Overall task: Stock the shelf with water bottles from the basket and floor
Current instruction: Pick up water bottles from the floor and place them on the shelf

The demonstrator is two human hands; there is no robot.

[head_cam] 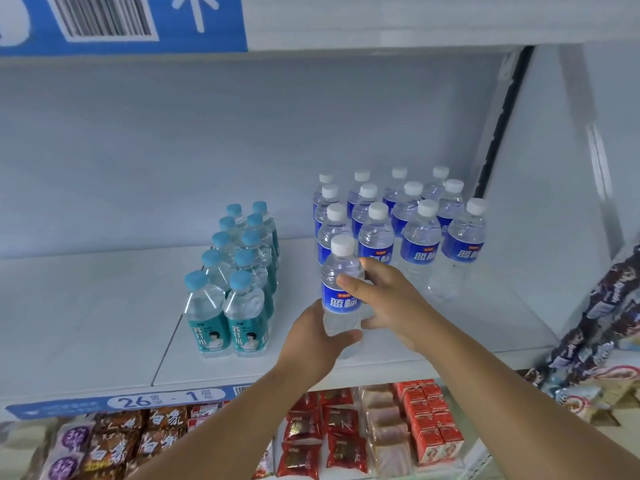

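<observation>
A clear water bottle (341, 285) with a white cap and a blue label stands upright at the front of the white shelf (104, 323), in front of the leftmost row of like bottles. My left hand (315, 337) grips its lower part from the left. My right hand (388, 299) wraps its label from the right, fingers curled round it. Behind it stand several rows of the same blue-label bottles (420, 237). The basket and the floor are out of view.
Two rows of teal-label bottles (230, 306) with light blue caps stand to the left. The shelf's left part is bare. Below are packaged snacks (322, 441) and red cartons (433, 424). Wrapped goods (602, 313) hang at the right. Another shelf lies overhead.
</observation>
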